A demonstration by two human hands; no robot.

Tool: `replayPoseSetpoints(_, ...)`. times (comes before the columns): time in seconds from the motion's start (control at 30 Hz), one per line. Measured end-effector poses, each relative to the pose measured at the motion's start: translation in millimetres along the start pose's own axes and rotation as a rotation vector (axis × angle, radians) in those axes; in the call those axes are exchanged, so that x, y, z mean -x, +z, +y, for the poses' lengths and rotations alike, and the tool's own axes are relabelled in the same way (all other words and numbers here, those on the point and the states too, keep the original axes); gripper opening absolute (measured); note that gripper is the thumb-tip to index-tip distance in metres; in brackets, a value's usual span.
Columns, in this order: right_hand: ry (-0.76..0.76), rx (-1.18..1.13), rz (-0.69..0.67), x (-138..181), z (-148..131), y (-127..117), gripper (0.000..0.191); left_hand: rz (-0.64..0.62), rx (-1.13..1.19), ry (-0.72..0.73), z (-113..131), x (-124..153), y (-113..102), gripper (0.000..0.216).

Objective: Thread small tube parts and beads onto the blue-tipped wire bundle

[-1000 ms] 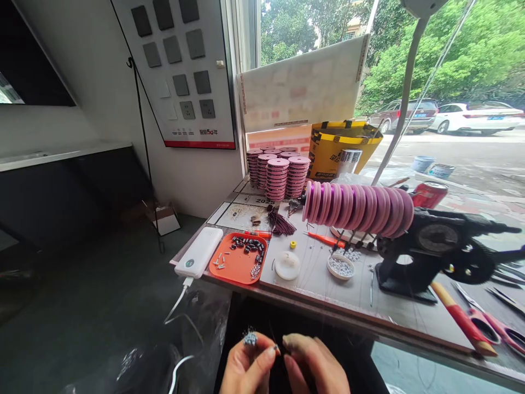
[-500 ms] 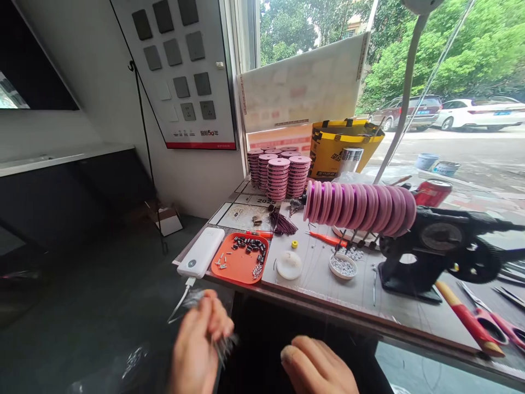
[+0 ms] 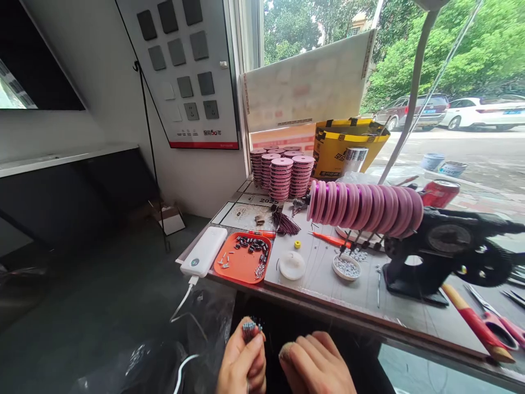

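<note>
My left hand [image 3: 243,361] is closed around a small bundle of thin strands with grey-blue tips [image 3: 249,330], held low in front of the table edge. The tips stick up past the thumb; their exact kind is too small to tell. To its right, my right hand [image 3: 316,362] is curled with the knuckles up. Its fingertips are turned under, so anything in them is hidden. Both hands are apart, over the dark lap area. Nearest on the table are an orange tray [image 3: 229,273] with black and silver small parts and a round white lid [image 3: 292,266].
A black winder [image 3: 443,241] carries a row of pink spools [image 3: 365,208]. More pink spools [image 3: 281,178] stand stacked behind. A white power bank [image 3: 204,251], a dish of beads [image 3: 346,268], red-handled scissors [image 3: 494,323] and a yellow bag [image 3: 348,145] are also on the table.
My left hand has moved right and slightly down with the bundle, which now points up beside my right hand. My right hand has stayed nearly in place. The view has shifted slightly.
</note>
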State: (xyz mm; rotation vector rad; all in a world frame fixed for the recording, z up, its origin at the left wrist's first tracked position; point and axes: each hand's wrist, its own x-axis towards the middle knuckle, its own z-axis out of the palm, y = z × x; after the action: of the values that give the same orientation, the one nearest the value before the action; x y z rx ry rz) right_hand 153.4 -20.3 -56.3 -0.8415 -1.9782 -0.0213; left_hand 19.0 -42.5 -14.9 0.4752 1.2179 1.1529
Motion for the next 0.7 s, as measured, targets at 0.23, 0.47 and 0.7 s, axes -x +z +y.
replayPoseSetpoints(0.23,-0.025,0.016,-0.001,0,0,5,0.022,0.166,-0.061,0.059,-11,0,-2,0.054)
replayPoseSetpoints(0.47,-0.034,0.036,0.055,-7,-5,4,0.027,0.186,-0.06,0.115,-13,1,-2,0.048)
replayPoseSetpoints(0.7,0.015,-0.011,-0.026,-1,0,2,0.02,0.138,-0.181,0.194,-13,1,0,0.047)
